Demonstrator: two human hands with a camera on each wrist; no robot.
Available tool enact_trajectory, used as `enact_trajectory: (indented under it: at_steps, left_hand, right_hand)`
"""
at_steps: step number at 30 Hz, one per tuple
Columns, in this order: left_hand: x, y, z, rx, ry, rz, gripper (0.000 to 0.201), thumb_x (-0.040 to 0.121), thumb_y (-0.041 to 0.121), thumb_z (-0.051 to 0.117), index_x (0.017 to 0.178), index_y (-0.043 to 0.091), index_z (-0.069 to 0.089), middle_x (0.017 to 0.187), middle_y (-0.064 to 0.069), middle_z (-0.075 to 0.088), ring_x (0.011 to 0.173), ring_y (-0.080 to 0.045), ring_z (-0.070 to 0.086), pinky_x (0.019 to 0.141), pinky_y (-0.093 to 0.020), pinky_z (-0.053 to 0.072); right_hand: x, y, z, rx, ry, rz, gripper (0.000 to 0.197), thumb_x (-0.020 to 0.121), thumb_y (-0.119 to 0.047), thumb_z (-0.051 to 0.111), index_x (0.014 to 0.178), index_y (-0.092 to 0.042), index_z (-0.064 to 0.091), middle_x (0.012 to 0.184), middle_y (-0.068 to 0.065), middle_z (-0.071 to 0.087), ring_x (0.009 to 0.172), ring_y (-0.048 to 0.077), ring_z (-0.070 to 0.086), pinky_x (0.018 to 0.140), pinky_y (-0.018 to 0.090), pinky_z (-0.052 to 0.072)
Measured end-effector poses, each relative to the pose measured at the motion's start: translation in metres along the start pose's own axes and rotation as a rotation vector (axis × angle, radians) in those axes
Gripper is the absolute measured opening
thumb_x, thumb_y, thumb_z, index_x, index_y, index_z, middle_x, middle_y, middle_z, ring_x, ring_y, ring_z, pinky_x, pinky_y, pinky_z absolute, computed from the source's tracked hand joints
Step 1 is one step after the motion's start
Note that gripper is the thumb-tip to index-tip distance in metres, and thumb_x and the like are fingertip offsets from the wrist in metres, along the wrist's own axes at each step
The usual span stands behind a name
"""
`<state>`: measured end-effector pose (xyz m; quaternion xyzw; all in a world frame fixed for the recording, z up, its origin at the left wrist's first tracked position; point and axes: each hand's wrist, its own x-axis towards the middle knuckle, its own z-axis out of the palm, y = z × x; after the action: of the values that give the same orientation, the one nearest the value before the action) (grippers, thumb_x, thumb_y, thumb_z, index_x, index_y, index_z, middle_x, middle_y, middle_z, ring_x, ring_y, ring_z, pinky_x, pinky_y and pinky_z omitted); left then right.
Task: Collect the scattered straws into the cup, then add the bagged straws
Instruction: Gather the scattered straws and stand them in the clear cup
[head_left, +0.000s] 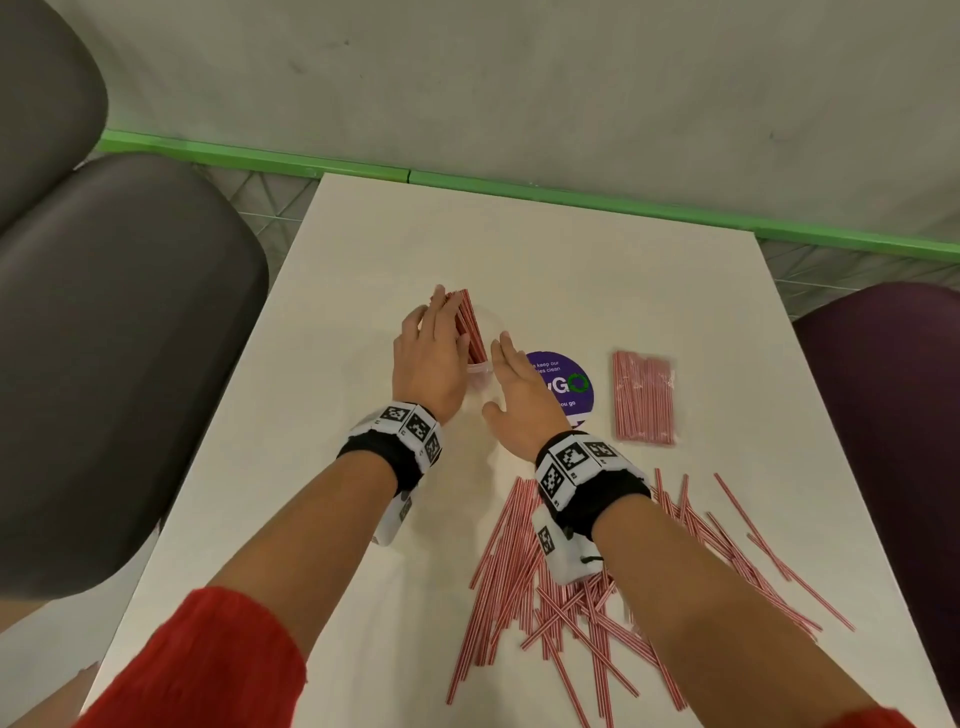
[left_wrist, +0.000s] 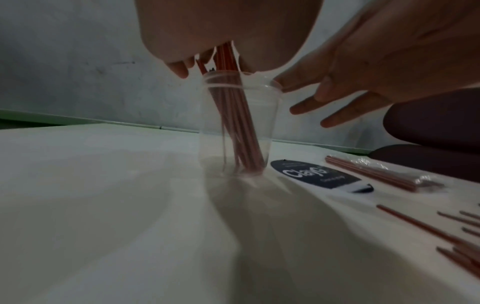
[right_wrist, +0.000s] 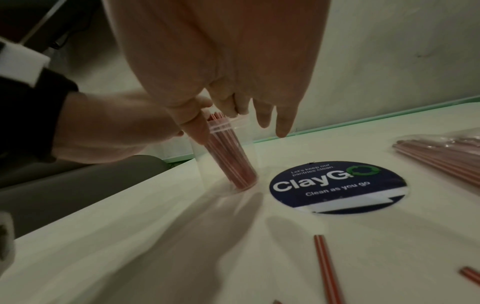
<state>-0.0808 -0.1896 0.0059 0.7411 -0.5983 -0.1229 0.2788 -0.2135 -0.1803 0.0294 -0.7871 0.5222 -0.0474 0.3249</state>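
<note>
I see the clear cup (left_wrist: 237, 127) upright on the table (head_left: 363, 545), a bundle of red-striped straws (head_left: 470, 325) leaning inside. My left hand (head_left: 431, 358) lies against that bundle; its grip I cannot tell. My right hand (head_left: 522, 392), fingers spread wide, touches the rim. Scattered straws (head_left: 597, 582) lie nearer me, bagged straws (head_left: 644, 397) to the right.

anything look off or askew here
The bunch of straws in the clear cup leans hard to one side instead of standing straight. Many loose straws lie crisscrossed on the table.
</note>
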Motion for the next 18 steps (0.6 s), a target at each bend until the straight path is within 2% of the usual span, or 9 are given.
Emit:
enact_trajectory:
  at_steps: [2,5,7,9,12,14,18]
  left_hand:
    - [-0.001,-0.001,-0.003,0.025,-0.009,-0.022,0.052,0.098,0.027,0.038,0.148,0.020,0.024,0.159,-0.005,0.015,0.140,-0.031,0.021,0.113,-0.046,0.027]
    - [-0.008,0.000,-0.011,-0.071,0.073,-0.024,0.059,0.094,0.031,0.046,0.148,0.023,0.023,0.159,-0.008,0.013,0.140,-0.033,0.019,0.113,-0.044,0.022]
    - [-0.021,0.005,-0.016,-0.196,0.168,-0.019,0.062,0.091,0.026,0.052,0.146,0.017,0.027,0.156,-0.010,0.023,0.139,-0.029,0.023,0.114,-0.036,0.020]
    - [-0.042,0.012,-0.016,-0.317,0.203,-0.076,0.061,0.087,0.020,0.058,0.142,0.010,0.033,0.147,-0.010,0.037,0.134,-0.024,0.032,0.111,-0.029,0.022]
    - [-0.084,0.016,-0.004,-0.351,0.030,-0.216,0.059,0.083,0.023,0.062,0.136,0.011,0.039,0.135,-0.007,0.046,0.126,-0.022,0.042,0.107,-0.030,0.035]
    - [-0.114,0.017,0.009,-0.298,-0.133,-0.260,0.056,0.082,0.026,0.064,0.132,0.012,0.043,0.130,-0.007,0.049,0.120,-0.022,0.047,0.103,-0.034,0.041]
    - [-0.159,0.016,0.018,-0.244,-0.312,-0.330,0.055,0.081,0.024,0.065,0.130,0.010,0.045,0.127,-0.009,0.050,0.114,-0.021,0.052,0.098,-0.030,0.042]
  right_hand:
    - [0.000,0.000,-0.001,0.007,-0.012,-0.006,0.068,0.094,-0.011,0.042,0.150,-0.014,0.004,0.160,-0.002,-0.007,0.148,0.021,-0.004,0.121,0.034,0.008]
    - [-0.005,0.003,-0.003,0.087,0.025,-0.005,0.068,0.093,-0.010,0.043,0.150,-0.017,0.007,0.160,-0.002,-0.005,0.148,0.018,-0.003,0.120,0.033,0.007]
    - [-0.013,0.008,-0.004,0.168,0.123,0.024,0.066,0.091,-0.010,0.047,0.149,-0.018,0.017,0.160,0.000,0.007,0.147,0.018,0.007,0.120,0.033,0.013]
    - [-0.027,0.016,-0.002,0.236,0.233,0.088,0.057,0.088,-0.010,0.053,0.142,-0.014,0.035,0.152,0.006,0.030,0.141,0.022,0.026,0.116,0.034,0.025]
    - [-0.052,0.029,0.005,0.280,0.247,0.221,0.041,0.085,-0.013,0.058,0.125,-0.013,0.053,0.129,0.010,0.051,0.115,0.023,0.053,0.100,0.033,0.043]
    - [-0.071,0.037,0.012,0.266,0.211,0.290,0.035,0.084,-0.016,0.060,0.119,-0.012,0.058,0.118,0.011,0.057,0.100,0.022,0.059,0.092,0.032,0.047]
    - [-0.104,0.048,0.020,0.267,0.166,0.359,0.033,0.084,-0.019,0.062,0.115,-0.009,0.060,0.110,0.011,0.063,0.101,0.023,0.060,0.091,0.032,0.047]
